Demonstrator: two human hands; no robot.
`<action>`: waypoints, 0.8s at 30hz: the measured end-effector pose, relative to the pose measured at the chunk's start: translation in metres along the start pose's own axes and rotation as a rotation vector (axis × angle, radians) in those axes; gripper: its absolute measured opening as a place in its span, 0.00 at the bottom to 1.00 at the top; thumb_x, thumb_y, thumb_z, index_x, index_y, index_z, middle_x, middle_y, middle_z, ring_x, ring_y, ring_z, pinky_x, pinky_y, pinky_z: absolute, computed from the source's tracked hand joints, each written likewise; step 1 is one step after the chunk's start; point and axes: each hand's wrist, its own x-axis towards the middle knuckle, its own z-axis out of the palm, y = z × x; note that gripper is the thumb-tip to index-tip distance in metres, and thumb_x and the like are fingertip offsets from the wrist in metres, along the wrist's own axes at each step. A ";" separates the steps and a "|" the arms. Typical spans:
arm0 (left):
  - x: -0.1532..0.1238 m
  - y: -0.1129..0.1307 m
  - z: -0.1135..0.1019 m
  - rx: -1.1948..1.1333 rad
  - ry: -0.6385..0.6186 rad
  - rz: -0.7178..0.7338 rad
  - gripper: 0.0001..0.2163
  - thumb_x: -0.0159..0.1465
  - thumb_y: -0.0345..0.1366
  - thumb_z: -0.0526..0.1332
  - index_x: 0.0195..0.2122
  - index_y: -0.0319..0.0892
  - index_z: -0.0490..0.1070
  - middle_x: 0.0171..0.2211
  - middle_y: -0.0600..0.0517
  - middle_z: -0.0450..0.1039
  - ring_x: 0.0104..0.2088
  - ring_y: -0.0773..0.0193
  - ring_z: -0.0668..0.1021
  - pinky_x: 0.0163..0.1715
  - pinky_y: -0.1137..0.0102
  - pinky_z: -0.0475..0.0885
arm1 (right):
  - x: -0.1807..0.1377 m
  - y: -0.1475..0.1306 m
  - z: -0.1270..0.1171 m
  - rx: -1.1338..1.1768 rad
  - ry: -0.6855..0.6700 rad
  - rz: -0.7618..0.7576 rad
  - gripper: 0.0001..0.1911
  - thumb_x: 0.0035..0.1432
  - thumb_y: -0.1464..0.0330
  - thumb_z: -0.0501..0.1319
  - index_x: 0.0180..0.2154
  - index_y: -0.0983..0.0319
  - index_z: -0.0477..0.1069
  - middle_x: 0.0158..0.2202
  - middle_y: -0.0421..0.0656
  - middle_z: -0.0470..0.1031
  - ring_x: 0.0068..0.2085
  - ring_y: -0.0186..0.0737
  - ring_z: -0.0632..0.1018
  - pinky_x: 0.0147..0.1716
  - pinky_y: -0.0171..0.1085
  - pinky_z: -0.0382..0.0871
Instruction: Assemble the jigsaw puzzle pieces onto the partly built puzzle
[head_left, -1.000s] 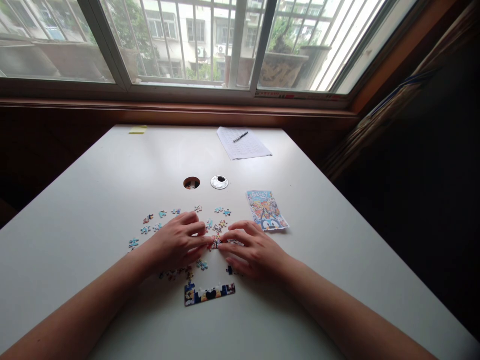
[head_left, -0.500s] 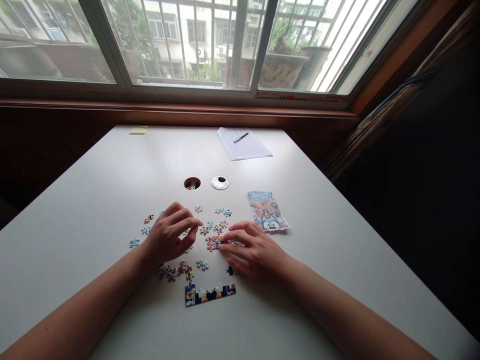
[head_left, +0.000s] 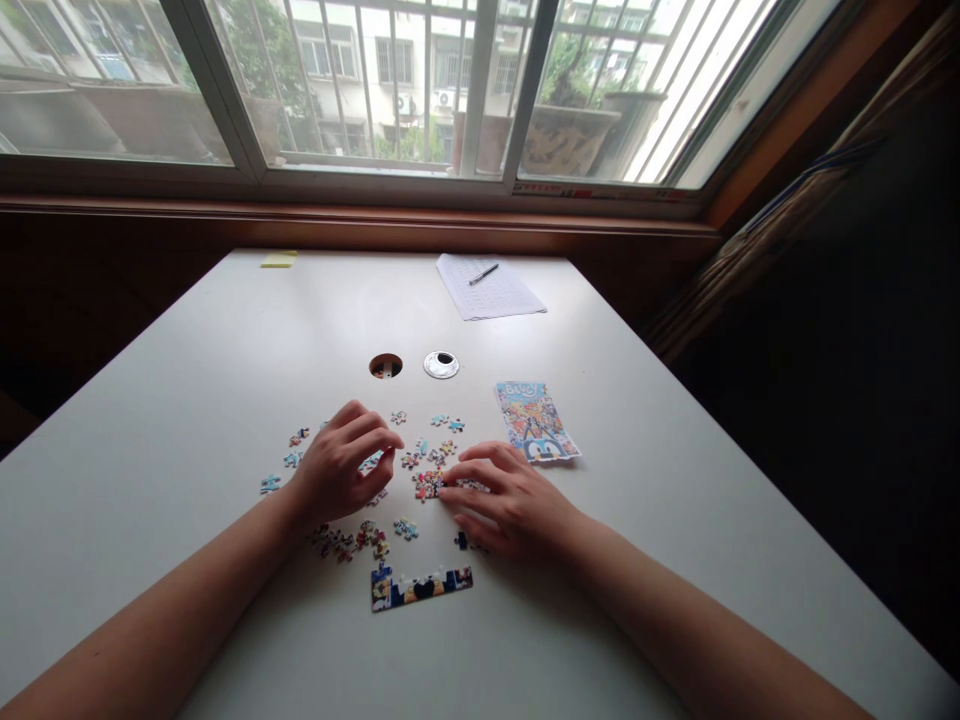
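Several small jigsaw pieces [head_left: 424, 452] lie scattered on the white table [head_left: 225, 340]. My left hand [head_left: 341, 465] hovers over them with curled fingers, thumb and forefinger close around a bluish piece. My right hand [head_left: 506, 500] lies flat with fingers spread, its fingertips touching a small joined red cluster [head_left: 427, 486]. A finished strip of dark blue pieces [head_left: 420, 586] lies nearer to me, below both hands. A colourful picture card [head_left: 534, 420] sits just right of the pieces.
A round cable hole [head_left: 385, 366] and its silver cap [head_left: 441, 364] sit mid-table. A sheet of paper [head_left: 502, 292] with a pen [head_left: 483, 273] lies at the far edge, a yellow sticky note [head_left: 277, 260] far left. The window runs behind.
My left hand has drawn back left from the red cluster and curled over pieces farther up the table. My right hand has stayed on the cluster.
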 end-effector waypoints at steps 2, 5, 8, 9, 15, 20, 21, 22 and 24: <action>0.000 -0.001 0.000 -0.005 -0.043 0.022 0.09 0.62 0.26 0.60 0.40 0.45 0.72 0.34 0.51 0.73 0.37 0.60 0.68 0.41 0.63 0.68 | 0.000 0.000 0.000 0.004 0.003 0.001 0.16 0.66 0.64 0.59 0.54 0.54 0.73 0.54 0.41 0.75 0.57 0.48 0.67 0.56 0.48 0.64; 0.000 -0.001 0.002 -0.016 -0.116 0.042 0.08 0.63 0.27 0.60 0.41 0.45 0.73 0.35 0.51 0.73 0.38 0.59 0.68 0.42 0.63 0.68 | 0.001 -0.001 -0.001 0.008 0.013 0.005 0.15 0.66 0.64 0.59 0.54 0.54 0.73 0.54 0.41 0.76 0.56 0.48 0.68 0.56 0.49 0.64; 0.000 -0.001 0.003 -0.026 -0.191 0.053 0.08 0.64 0.29 0.60 0.43 0.46 0.75 0.37 0.50 0.73 0.40 0.58 0.68 0.43 0.63 0.68 | 0.001 -0.001 0.000 0.009 0.019 0.008 0.15 0.66 0.65 0.59 0.54 0.55 0.74 0.53 0.41 0.76 0.55 0.48 0.68 0.56 0.49 0.65; 0.000 0.000 0.003 -0.029 -0.214 0.058 0.08 0.65 0.30 0.61 0.43 0.46 0.75 0.37 0.50 0.73 0.41 0.58 0.68 0.44 0.62 0.68 | 0.000 -0.001 0.000 0.010 0.018 0.007 0.15 0.67 0.65 0.59 0.54 0.55 0.74 0.53 0.41 0.76 0.56 0.48 0.68 0.55 0.49 0.65; 0.001 0.001 0.003 -0.033 -0.301 0.064 0.08 0.66 0.34 0.60 0.45 0.48 0.75 0.39 0.49 0.73 0.42 0.57 0.68 0.46 0.61 0.68 | 0.000 -0.001 0.000 0.010 0.013 0.005 0.15 0.67 0.65 0.58 0.54 0.55 0.73 0.53 0.41 0.76 0.55 0.48 0.68 0.55 0.49 0.65; 0.002 0.001 0.003 -0.042 -0.322 0.062 0.08 0.67 0.36 0.60 0.47 0.48 0.75 0.40 0.49 0.73 0.43 0.57 0.68 0.46 0.61 0.67 | 0.001 -0.001 -0.001 0.004 0.016 0.003 0.15 0.66 0.65 0.59 0.54 0.54 0.74 0.52 0.41 0.76 0.55 0.48 0.68 0.55 0.49 0.65; 0.002 0.001 0.003 -0.044 -0.326 0.062 0.08 0.67 0.36 0.61 0.47 0.48 0.75 0.40 0.49 0.73 0.43 0.57 0.68 0.46 0.61 0.67 | 0.001 -0.001 -0.001 0.004 0.016 0.004 0.15 0.66 0.65 0.59 0.54 0.54 0.74 0.52 0.41 0.76 0.55 0.48 0.68 0.55 0.49 0.65; 0.002 0.001 0.003 -0.047 -0.330 0.062 0.08 0.67 0.37 0.61 0.47 0.48 0.75 0.40 0.49 0.73 0.43 0.57 0.68 0.46 0.61 0.67 | 0.001 -0.001 -0.001 0.004 0.015 0.004 0.15 0.66 0.65 0.59 0.54 0.54 0.74 0.53 0.41 0.76 0.55 0.48 0.68 0.55 0.49 0.65; 0.002 0.001 0.003 -0.052 -0.335 0.062 0.08 0.67 0.37 0.61 0.47 0.48 0.75 0.40 0.49 0.73 0.43 0.57 0.68 0.46 0.61 0.67 | 0.001 -0.001 -0.001 0.006 0.013 0.003 0.15 0.67 0.65 0.59 0.54 0.54 0.74 0.53 0.41 0.76 0.55 0.48 0.68 0.55 0.49 0.65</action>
